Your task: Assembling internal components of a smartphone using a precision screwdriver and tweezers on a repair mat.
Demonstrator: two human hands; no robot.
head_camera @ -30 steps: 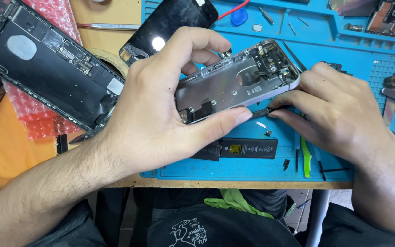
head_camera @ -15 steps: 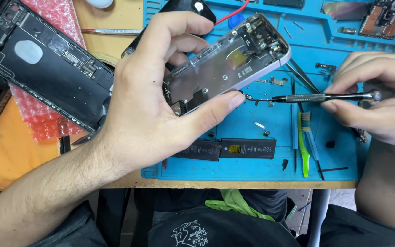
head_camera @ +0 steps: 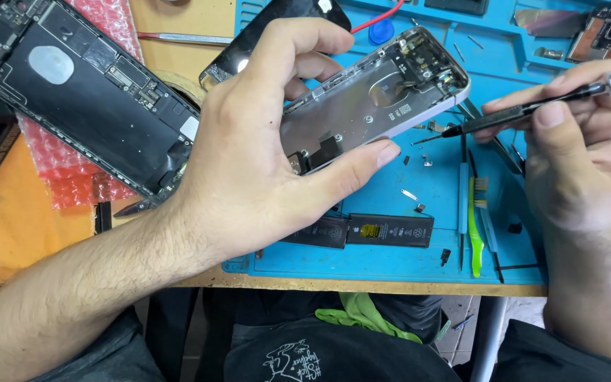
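Head view: our left hand [head_camera: 249, 163] grips the silver phone housing [head_camera: 376, 99], tilted over the blue repair mat [head_camera: 390, 258] for access; right hand [head_camera: 581, 141] pinches the precision screwdriver [head_camera: 525, 110], tip just beside its edge.

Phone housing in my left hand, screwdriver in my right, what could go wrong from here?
1. The silver phone housing is held tilted above the blue mat by the left hand, pinched at its edges only; a loose grip might let it drop.
2. The screwdriver tip in the right hand points near the housing's edge and could slip and scratch it.
3. Tiny loose parts lie on the mat under the hands; a brush could scatter them.
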